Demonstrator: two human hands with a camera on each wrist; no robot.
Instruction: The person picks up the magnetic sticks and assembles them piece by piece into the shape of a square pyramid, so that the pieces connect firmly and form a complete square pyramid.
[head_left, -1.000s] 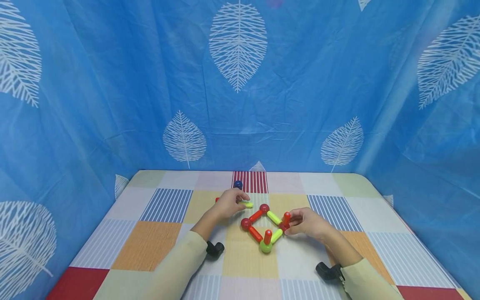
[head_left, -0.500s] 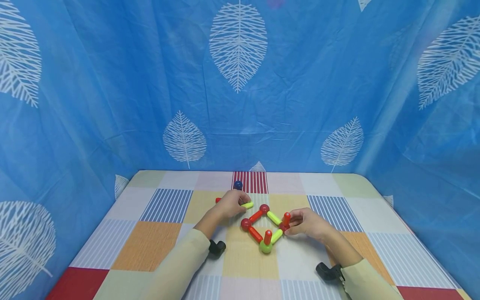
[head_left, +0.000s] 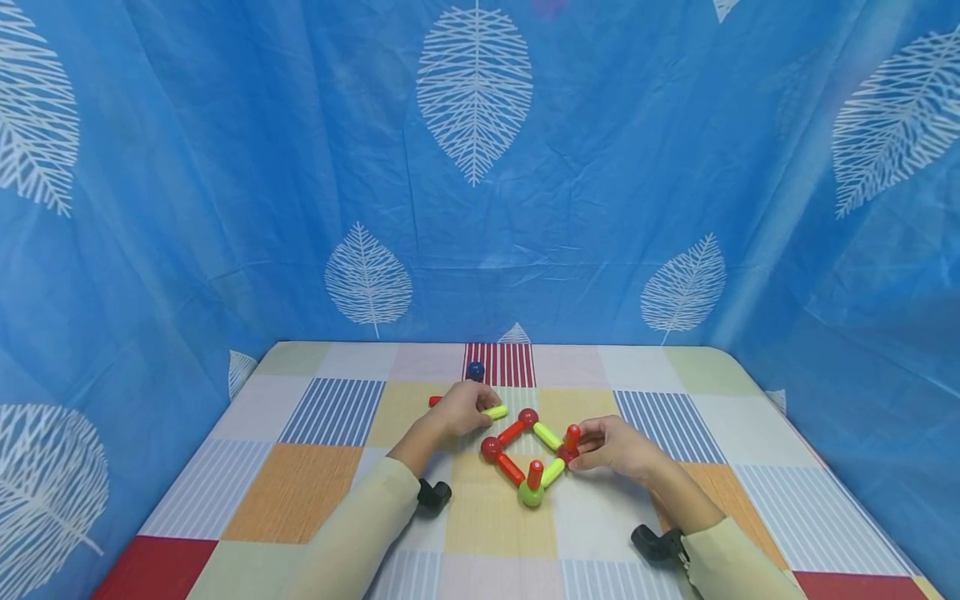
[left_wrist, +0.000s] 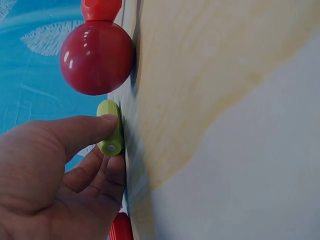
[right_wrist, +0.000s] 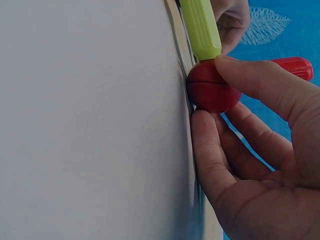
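Pinching the loose yellow-green rod (head_left: 497, 412): left hand (head_left: 461, 407), thumb on one side, fingers on the other. Rod lies low over the cloth, just beside the four-sided frame (head_left: 512, 469) but apart from it. Right hand (head_left: 615, 446) grips the frame's red corner ball (right_wrist: 212, 90) between thumb and fingers; upright red rod (head_left: 572, 437) stands on it. My judgement: pinch lightly mid-rod, ends bare; hold the ball steady, low, lest the upright tip or the frame skew.

No lettering, label, brand, number or sign can be read in any view, from upper left to lower right.
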